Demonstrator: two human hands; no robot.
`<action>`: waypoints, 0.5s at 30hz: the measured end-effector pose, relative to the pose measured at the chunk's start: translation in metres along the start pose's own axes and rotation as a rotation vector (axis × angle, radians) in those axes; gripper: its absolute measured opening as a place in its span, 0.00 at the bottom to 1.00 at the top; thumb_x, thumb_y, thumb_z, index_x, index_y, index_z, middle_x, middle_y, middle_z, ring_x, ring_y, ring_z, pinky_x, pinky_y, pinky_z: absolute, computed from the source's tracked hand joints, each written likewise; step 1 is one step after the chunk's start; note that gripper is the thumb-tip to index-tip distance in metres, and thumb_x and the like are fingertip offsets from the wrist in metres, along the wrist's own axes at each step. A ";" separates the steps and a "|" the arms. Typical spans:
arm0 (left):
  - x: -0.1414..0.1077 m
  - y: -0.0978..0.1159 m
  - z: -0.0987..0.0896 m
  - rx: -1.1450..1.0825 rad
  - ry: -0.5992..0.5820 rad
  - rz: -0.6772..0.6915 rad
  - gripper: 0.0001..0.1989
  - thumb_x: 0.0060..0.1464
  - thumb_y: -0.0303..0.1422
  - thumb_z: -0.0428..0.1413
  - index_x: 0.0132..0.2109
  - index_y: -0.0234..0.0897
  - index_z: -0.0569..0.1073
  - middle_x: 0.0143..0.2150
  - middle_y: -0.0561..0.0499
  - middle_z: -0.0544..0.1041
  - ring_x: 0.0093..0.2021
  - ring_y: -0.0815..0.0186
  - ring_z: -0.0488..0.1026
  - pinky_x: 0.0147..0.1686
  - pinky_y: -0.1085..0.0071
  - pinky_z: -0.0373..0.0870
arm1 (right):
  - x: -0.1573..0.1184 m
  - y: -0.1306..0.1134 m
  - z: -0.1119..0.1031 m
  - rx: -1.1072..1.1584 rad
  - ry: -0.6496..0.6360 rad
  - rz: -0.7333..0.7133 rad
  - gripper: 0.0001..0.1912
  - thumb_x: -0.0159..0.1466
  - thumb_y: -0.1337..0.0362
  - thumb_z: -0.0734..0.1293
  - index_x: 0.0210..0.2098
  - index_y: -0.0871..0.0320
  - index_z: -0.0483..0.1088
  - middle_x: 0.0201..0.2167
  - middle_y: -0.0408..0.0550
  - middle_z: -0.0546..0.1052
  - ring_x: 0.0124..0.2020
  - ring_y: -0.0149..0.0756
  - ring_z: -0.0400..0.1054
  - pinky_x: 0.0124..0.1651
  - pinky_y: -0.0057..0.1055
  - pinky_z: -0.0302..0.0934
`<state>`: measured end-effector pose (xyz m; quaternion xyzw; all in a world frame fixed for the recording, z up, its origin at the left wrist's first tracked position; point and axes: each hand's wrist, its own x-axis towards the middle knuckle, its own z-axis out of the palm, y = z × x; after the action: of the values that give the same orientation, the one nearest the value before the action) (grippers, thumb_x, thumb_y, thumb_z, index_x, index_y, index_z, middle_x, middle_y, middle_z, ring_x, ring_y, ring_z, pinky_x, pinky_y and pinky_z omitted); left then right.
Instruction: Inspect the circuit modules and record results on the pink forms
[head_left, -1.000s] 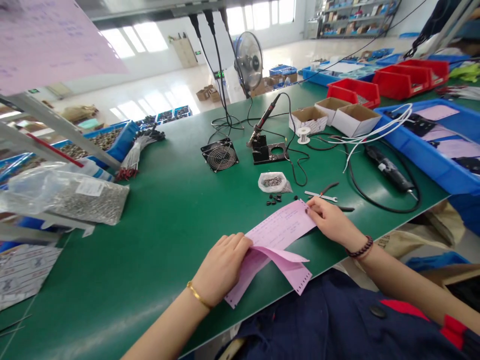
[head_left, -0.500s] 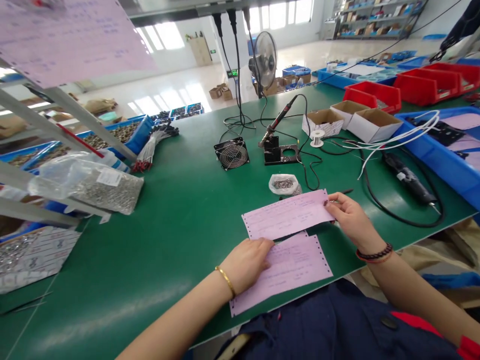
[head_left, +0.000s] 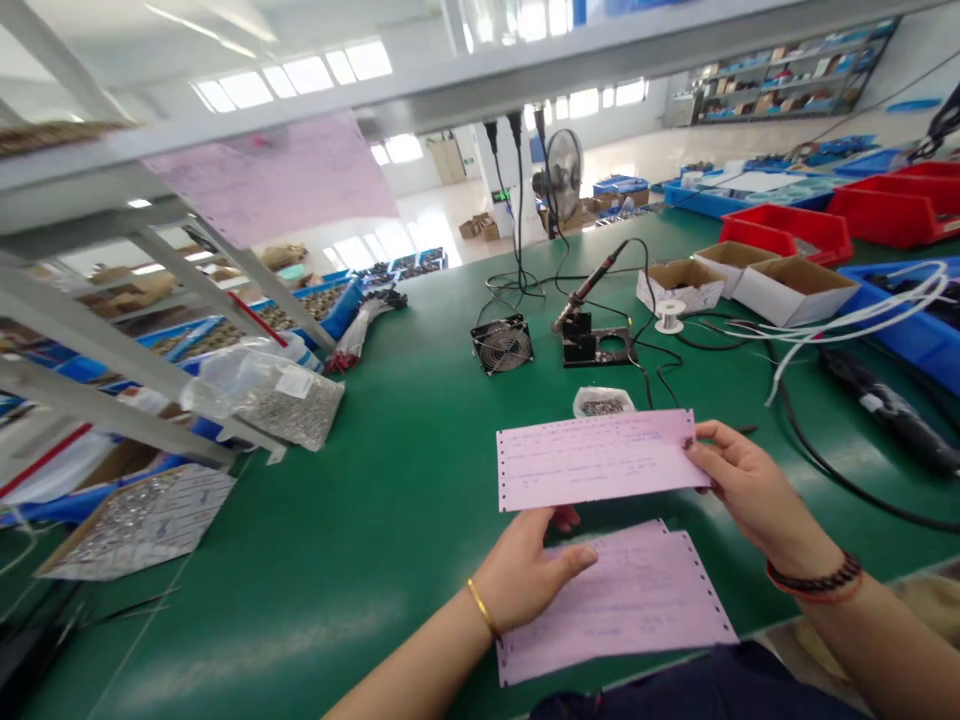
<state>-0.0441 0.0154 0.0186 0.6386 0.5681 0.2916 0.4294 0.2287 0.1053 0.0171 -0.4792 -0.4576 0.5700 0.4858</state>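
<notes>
Slip Clamped in Right Hand, Above Sheets

The hands are well apart in function: the right hand is closed on the right end of the slip, between thumb and fingers. The slip is raised off the worktop, its written face toward the wearer, with punched holes along its left edge. The left hand is spread, thumb apart from the fingers, and lies over the left part of the sheets. Its fingertips are near the lower edge of the slip; whether they touch it cannot be told.

The sheets are pink, overlap one another and lie on the worktop near its front edge, just below the slip. A bracelet encircles the left wrist.

A small bag of metal parts sits just beyond the slip, which partly hides it. Farther back are a square fan and, to its right, a soldering iron tilted in its stand. A spool stands upright near the open cartons. White wires lie to the right, beside a black power tool. A large clear bag of metal parts rests at the left side of the worktop
</notes>
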 end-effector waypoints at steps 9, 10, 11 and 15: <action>0.051 0.019 -0.053 -1.082 0.866 0.148 0.19 0.55 0.32 0.68 0.54 0.36 0.77 0.56 0.41 0.81 0.61 0.53 0.76 0.66 0.54 0.69 | 0.054 -0.052 0.069 -0.258 -0.415 -0.312 0.28 0.58 0.35 0.70 0.38 0.53 0.73 0.30 0.48 0.79 0.29 0.40 0.73 0.32 0.35 0.70; 0.057 0.027 -0.069 -1.069 0.923 0.180 0.17 0.58 0.27 0.65 0.54 0.36 0.77 0.54 0.41 0.82 0.59 0.55 0.78 0.66 0.53 0.70 | 0.062 -0.065 0.078 -0.306 -0.425 -0.417 0.26 0.60 0.36 0.69 0.40 0.52 0.74 0.34 0.51 0.81 0.33 0.43 0.75 0.35 0.37 0.72; 0.061 0.035 -0.085 -1.049 0.976 0.205 0.15 0.60 0.24 0.63 0.54 0.36 0.77 0.53 0.42 0.83 0.57 0.56 0.79 0.66 0.53 0.70 | 0.070 -0.080 0.087 -0.354 -0.411 -0.534 0.25 0.61 0.37 0.68 0.41 0.52 0.75 0.37 0.52 0.81 0.35 0.45 0.76 0.37 0.40 0.73; 0.084 0.064 -0.147 -1.031 1.130 0.329 0.14 0.63 0.20 0.59 0.53 0.37 0.76 0.54 0.45 0.82 0.58 0.63 0.77 0.66 0.60 0.69 | 0.094 -0.148 0.131 -0.491 -0.300 -1.013 0.15 0.65 0.47 0.67 0.41 0.50 0.75 0.36 0.52 0.81 0.37 0.48 0.75 0.40 0.43 0.71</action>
<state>-0.1249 0.1307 0.1330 0.1895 0.3915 0.8594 0.2688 0.1098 0.2077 0.1698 -0.2130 -0.8125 0.2052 0.5023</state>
